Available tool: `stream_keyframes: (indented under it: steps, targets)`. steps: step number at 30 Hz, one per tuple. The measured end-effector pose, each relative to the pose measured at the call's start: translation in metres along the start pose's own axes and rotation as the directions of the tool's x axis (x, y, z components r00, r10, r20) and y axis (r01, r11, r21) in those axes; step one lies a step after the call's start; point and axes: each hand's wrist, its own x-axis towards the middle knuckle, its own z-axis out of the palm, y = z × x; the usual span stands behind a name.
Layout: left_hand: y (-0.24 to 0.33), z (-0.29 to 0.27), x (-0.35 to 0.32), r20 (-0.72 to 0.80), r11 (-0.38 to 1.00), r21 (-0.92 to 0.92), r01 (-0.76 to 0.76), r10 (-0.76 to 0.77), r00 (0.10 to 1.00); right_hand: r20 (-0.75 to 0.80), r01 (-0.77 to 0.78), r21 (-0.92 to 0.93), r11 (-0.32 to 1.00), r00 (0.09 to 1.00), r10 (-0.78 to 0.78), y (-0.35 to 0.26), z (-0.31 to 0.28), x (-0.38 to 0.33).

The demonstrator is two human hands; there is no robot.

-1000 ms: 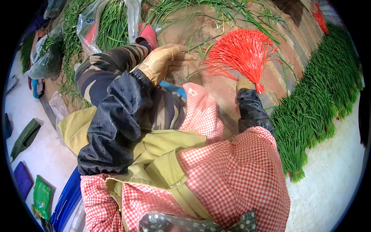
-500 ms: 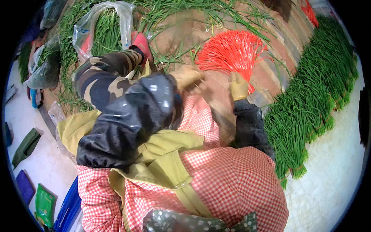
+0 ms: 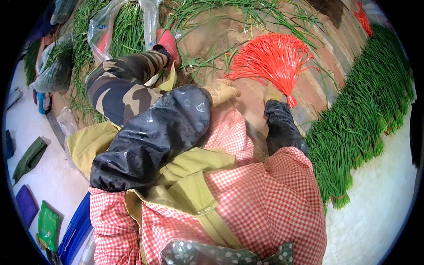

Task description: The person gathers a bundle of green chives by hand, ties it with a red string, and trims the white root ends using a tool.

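My left hand [image 3: 222, 92], in a tan glove, is over the brown floor covering near my checked apron. Its fingers are bent together and point right; whatever may be in them is too small to make out. My right hand [image 3: 272, 93], gloved alike, lies at the left side of a fan-shaped bundle of red plastic strands [image 3: 277, 59]. The strands are gathered to a tied end that points toward me. My right fingers are hidden at the edge of the bundle, so their grip does not show.
Tied bunches of long green stalks [image 3: 349, 137] form a thick row along the right. Loose green stalks [image 3: 247, 13] lie scattered at the far side. A clear plastic bag [image 3: 151, 20] with more stalks stands at the far left, beside my pink shoe [image 3: 168, 46].
My left hand has shifted slightly right. My right hand has moved from the narrow neck of the red bundle to its left edge, its fingers now hidden. The view has shifted a little.
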Motion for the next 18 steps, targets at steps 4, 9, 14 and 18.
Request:
stream_keyframes:
  steps: [4, 9, 14, 18]
  targets:
    - [-0.004, -0.005, 0.012, -0.03, 1.0, -0.004, -0.009, 0.009, 1.0, 0.089, 0.05, -0.049, 0.998, 0.995, -0.046, 0.014, 0.004, -0.003]
    - [0.002, 0.004, 0.016, -0.015, 0.999, 0.048, 0.023, -0.022, 1.0, -0.162, 0.098, 0.174, 0.98, 0.984, -0.069, 0.002, -0.036, -0.041]
    - [0.0, 0.01, 0.016, -0.006, 0.997, 0.078, 0.014, -0.013, 1.0, -0.26, 0.137, 0.343, 0.929, 0.964, -0.046, -0.018, -0.073, -0.071]
    - [0.013, 0.021, 0.028, 0.0, 0.988, 0.153, 0.009, -0.009, 1.0, -0.155, 0.036, 0.769, 0.638, 0.979, 0.131, -0.038, -0.092, -0.102]
